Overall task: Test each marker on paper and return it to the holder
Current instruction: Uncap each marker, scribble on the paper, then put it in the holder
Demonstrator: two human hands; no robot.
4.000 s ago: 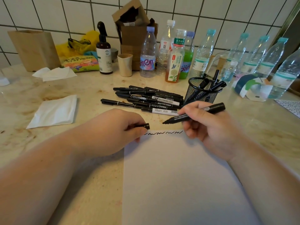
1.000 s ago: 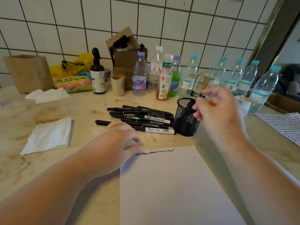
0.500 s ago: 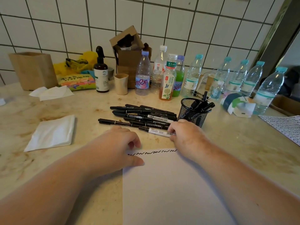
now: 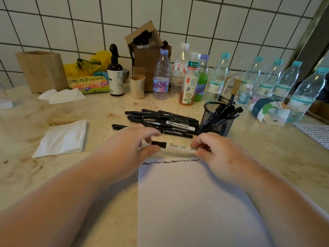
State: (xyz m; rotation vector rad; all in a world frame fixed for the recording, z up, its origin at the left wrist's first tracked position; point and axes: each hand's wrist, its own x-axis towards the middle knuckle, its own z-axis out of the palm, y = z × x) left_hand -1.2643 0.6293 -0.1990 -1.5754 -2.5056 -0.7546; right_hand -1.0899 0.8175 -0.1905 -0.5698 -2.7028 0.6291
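A white-barrelled marker (image 4: pixel 175 147) with a black cap is held level just above the top edge of the white paper (image 4: pixel 192 202). My right hand (image 4: pixel 216 154) pinches its right end. My left hand (image 4: pixel 128 148) pinches the black cap at its left end. A black squiggly line (image 4: pixel 170 161) runs along the top of the paper. Several black markers (image 4: pixel 165 123) lie in a pile behind my hands. The black mesh holder (image 4: pixel 218 122) stands to the right of the pile with several markers in it.
Several bottles (image 4: pixel 195 77), a paper cup (image 4: pixel 137 87), a spray bottle (image 4: pixel 115 73) and a cardboard box (image 4: pixel 146 54) line the tiled wall. Tissues (image 4: pixel 61 138) lie at the left. A written sheet (image 4: pixel 315 133) lies at the far right.
My right hand left the holder, took the white marker from the pile and brought it toward me. My left hand lifted off the paper and took hold of the cap.
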